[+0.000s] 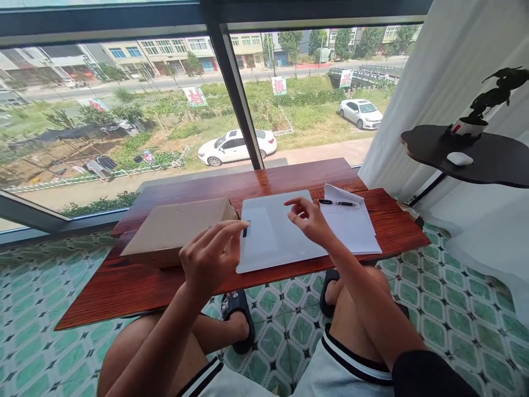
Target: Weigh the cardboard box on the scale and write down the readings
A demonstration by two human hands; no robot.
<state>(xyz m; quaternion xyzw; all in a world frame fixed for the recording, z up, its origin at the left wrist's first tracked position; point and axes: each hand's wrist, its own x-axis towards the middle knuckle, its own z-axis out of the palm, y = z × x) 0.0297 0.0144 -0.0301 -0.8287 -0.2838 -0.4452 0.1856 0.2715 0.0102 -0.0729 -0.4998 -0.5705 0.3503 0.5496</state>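
My left hand (210,256) hovers over the near left part of a flat, pale board-like sheet (273,242). Its fingers are stretched together to the right, and the thumb comes up close beneath them in a pinch. Anything between them is too small or hidden to make out. Just beside those fingertips shows a small dark patch (247,229) at the sheet's left edge. Above the sheet's right part is my right hand (309,221), its index finger and thumb apart with nothing visible between them. The other right fingers are bent.
A closed cardboard box (177,223) sits left on the reddish wooden table (136,286). Papers (351,229) with a black pen (336,202) lie right. A dark side stand (496,160) holds a potted plant (471,125) and a white mouse-shaped object (460,159). Windows stand behind.
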